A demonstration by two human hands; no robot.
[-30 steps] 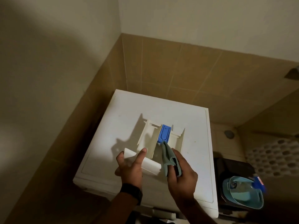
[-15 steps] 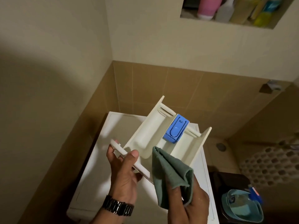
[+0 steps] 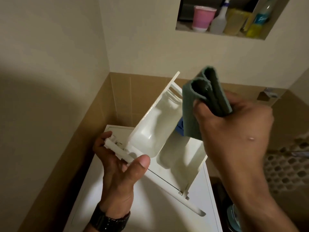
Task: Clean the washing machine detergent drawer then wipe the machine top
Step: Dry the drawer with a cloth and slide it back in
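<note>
A: What sits nearest the camera?

B: The left hand (image 3: 119,177), a dark wristwatch (image 3: 109,222) on its wrist. It grips the front panel of the white detergent drawer (image 3: 150,131): thumb curled over the near face, fingers wrapped behind the panel's far end.

A: And where is the drawer itself?

B: Held up in the air above the washing machine top (image 3: 150,213), tilted so its back end points up and away toward the wall. Its open compartments face the camera.

A: The other hand?

B: The right hand (image 3: 234,131) is over the right side of the drawer, somewhat blurred. Its fingers are curled tight around a folded green cloth (image 3: 200,101), which sticks upward out of the fist, with one flap hanging down in front of the drawer's blue insert (image 3: 179,127). I cannot tell whether the cloth touches the drawer.

A: Farther back?

B: Brown tiles on the lower wall, then a recessed wall niche (image 3: 222,33) holding a pink cup (image 3: 202,19), a clear spray bottle (image 3: 219,22) and yellow containers.
</note>
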